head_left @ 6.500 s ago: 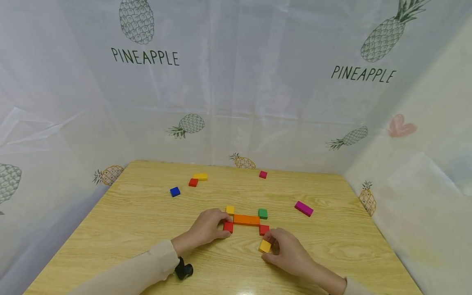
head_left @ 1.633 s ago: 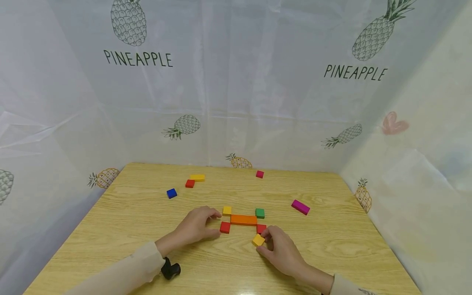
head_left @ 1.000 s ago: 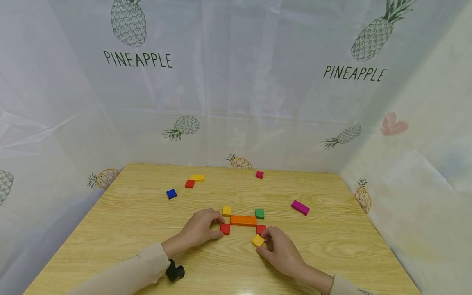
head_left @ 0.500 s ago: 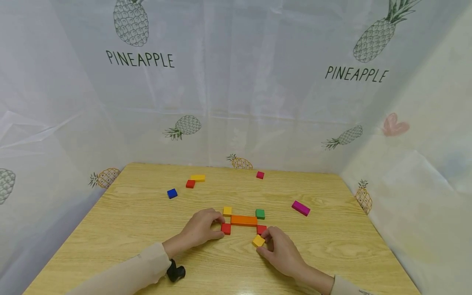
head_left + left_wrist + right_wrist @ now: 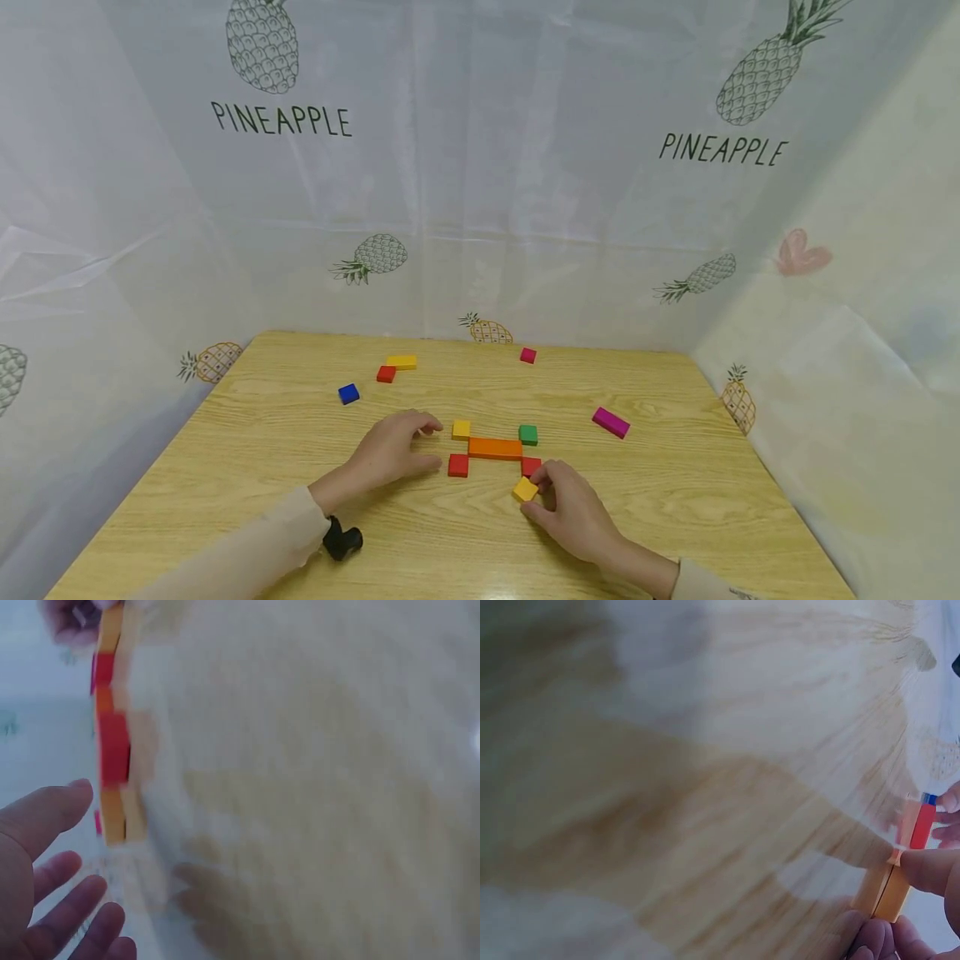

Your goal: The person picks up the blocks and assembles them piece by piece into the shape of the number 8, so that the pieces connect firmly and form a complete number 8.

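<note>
Bench (image 5: 420,550): yellow-tan wood grain. Orange long block (image 5: 495,449) at centre; yellow block (image 5: 461,430) at its far left, green block (image 5: 528,435) far right, red block (image 5: 458,465) near left, second red block (image 5: 529,466) near right. Nearest block (image 5: 525,490): golden yellow. Left: blue block (image 5: 348,394), small red block (image 5: 386,374), long yellow block (image 5: 402,362). Far: crimson block (image 5: 528,356). Right: magenta block (image 5: 611,422). Backdrop (image 5: 480,183): whitish, grey-green and orange-yellow pineapple prints (image 5: 262,46), dark PINEAPPLE lettering (image 5: 281,120), pinkish heart (image 5: 802,253) at right. Sleeves (image 5: 247,542): beige. Object (image 5: 342,540) by left sleeve: black.

Of 2 hands, left (image 5: 385,452) splays, right (image 5: 574,512) pinches.
</note>
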Available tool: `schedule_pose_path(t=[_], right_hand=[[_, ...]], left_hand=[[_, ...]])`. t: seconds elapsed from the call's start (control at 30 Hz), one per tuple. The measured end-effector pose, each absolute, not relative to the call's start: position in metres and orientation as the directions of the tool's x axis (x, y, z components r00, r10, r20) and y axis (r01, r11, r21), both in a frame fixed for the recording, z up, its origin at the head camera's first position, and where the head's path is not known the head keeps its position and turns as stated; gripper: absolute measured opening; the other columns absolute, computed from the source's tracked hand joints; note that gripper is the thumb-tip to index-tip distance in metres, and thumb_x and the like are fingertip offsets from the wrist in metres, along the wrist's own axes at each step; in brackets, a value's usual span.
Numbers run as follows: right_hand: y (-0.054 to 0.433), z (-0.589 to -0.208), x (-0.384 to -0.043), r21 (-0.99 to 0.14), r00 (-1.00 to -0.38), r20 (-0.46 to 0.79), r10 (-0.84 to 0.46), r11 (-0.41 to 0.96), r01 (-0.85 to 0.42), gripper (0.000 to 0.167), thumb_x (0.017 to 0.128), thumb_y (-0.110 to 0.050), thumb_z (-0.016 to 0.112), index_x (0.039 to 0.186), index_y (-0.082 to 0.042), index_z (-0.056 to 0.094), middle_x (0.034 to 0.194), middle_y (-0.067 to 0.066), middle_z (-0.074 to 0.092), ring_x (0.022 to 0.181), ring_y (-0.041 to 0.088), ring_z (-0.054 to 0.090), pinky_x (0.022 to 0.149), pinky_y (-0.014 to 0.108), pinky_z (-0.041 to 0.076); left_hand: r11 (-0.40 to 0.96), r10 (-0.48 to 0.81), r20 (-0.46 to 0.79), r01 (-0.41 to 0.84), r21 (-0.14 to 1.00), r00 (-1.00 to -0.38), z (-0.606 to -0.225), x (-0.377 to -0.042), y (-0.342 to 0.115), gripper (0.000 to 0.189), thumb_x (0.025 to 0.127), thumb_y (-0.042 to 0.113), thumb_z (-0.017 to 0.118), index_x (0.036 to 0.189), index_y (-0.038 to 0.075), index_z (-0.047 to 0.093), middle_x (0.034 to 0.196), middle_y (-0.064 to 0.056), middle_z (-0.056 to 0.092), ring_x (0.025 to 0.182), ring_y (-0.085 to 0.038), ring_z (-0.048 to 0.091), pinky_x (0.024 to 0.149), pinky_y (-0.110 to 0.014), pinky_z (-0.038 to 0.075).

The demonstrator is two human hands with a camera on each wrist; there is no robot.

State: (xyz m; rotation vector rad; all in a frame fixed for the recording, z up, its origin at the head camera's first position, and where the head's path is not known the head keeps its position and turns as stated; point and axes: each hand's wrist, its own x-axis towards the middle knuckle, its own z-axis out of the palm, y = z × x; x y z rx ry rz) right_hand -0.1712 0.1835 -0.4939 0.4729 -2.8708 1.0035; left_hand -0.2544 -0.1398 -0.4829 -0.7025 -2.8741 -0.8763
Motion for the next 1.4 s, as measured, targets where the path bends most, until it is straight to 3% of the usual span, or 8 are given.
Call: schedule_pose_path(t=[0.2, 0.43, 0.73, 1.0, 1.4], right_hand=[[0.183, -0.494, -0.172, -0.598, -0.950, 0.156, -0.270, 0.740, -0.308, 0.033, 0.089, -0.023, 0.088, 0.109, -0.012, 0.065, 0.100, -0.004, 0.061, 0.084, 0.008, 0.051, 0.073, 0.025, 0.049], [0.183, -0.493, -0.172, -0.591, -0.950, 0.156, -0.269, 0.745, -0.308, 0.033, 0.088, -0.023, 0.089, 0.109, -0.012, 0.064, 0.100, -0.004, 0.061, 0.084, 0.008, 0.052, 0.074, 0.025, 0.049], [0.183, -0.491, -0.172, -0.596, -0.952, 0.152, -0.266, 0.744, -0.303, 0.033, 0.088, -0.022, 0.089, 0.108, -0.012, 0.064, 0.100, -0.004, 0.061, 0.084, 0.008, 0.052, 0.073, 0.025, 0.049], [0.184, -0.490, -0.171, -0.599, -0.951, 0.156, -0.267, 0.740, -0.306, 0.033, 0.088, -0.021, 0.089, 0.108, -0.012, 0.064, 0.100, -0.003, 0.061, 0.083, 0.008, 0.052, 0.072, 0.024, 0.048], [0.183, -0.489, -0.172, -0.605, -0.952, 0.139, -0.272, 0.738, -0.299, 0.032, 0.089, -0.021, 0.088, 0.108, -0.011, 0.064, 0.098, -0.003, 0.060, 0.082, 0.010, 0.051, 0.070, 0.024, 0.046]], left_hand=[[0.741, 0.335, 0.173, 0.372, 0.559, -0.926, -0.465, -0.271, -0.171, 0.049, 0.088, 0.030, 0.090, 0.131, 0.015, 0.071, 0.124, -0.005, 0.073, 0.112, -0.026, 0.068, 0.093, -0.048, 0.057], [0.757, 0.310, 0.215, 0.377, 0.534, -0.926, -0.454, -0.300, -0.220, 0.056, 0.092, 0.029, 0.086, 0.141, 0.012, 0.066, 0.133, -0.014, 0.069, 0.120, -0.039, 0.063, 0.094, -0.057, 0.054], [0.808, 0.272, 0.188, 0.330, 0.488, -0.944, -0.453, -0.328, -0.270, 0.061, 0.093, 0.025, 0.085, 0.145, 0.004, 0.061, 0.138, -0.024, 0.065, 0.123, -0.045, 0.061, 0.096, -0.062, 0.052], [0.819, 0.278, 0.085, 0.282, 0.499, -0.957, -0.466, -0.337, -0.285, 0.069, 0.092, 0.030, 0.086, 0.148, 0.002, 0.056, 0.137, -0.026, 0.064, 0.123, -0.046, 0.062, 0.100, -0.063, 0.051], [0.828, 0.254, 0.109, 0.274, 0.489, -0.961, -0.480, -0.334, -0.286, 0.053, 0.092, 0.029, 0.085, 0.133, 0.003, 0.065, 0.123, -0.020, 0.072, 0.110, -0.037, 0.066, 0.096, -0.059, 0.053]])
